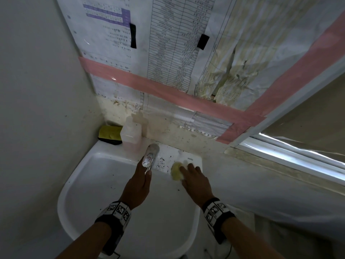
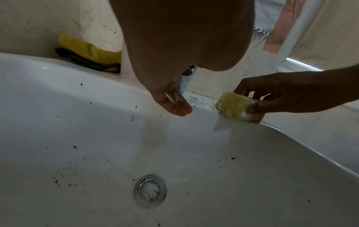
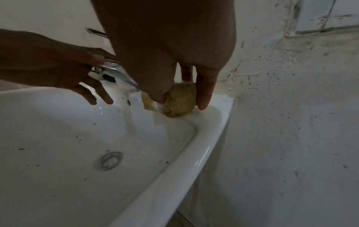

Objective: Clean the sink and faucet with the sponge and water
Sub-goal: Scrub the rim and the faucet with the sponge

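There, the sponge (image 1: 177,171) was held in the grip of the right hand (image 1: 196,181), fingers and thumb curled round it, and was pressed on the back ledge of the sink (image 1: 78,174), just right of the faucet (image 1: 149,157). In the right wrist view the sponge (image 3: 179,99) was seen pinched between thumb and fingers, at the sink's (image 3: 194,161) back right corner. In the left wrist view the sponge (image 2: 236,106) was seen at the ledge's edge, with a pale wet streak below it on the basin wall.

The left hand (image 1: 139,184) was laid against the faucet from the front; its grip held nothing, the fingers (image 2: 174,106) being straight and hung downward over the basin. In the right wrist view the left hand (image 3: 58,67) was seen with the thumb on top of the faucet (image 3: 116,72) and the fingers spread below it.

Dark specks were scattered over the ledge between faucet and sponge, and across the basin. The drain (image 2: 150,190) was seen at the basin's bottom, with foam on it. A bottle (image 1: 130,135) was stood on the ledge left of the faucet, and a yellow cloth (image 1: 110,134) was lain in the corner beyond it. Papers (image 1: 168,43) were fixed to the wall above with pink tape (image 1: 149,83).
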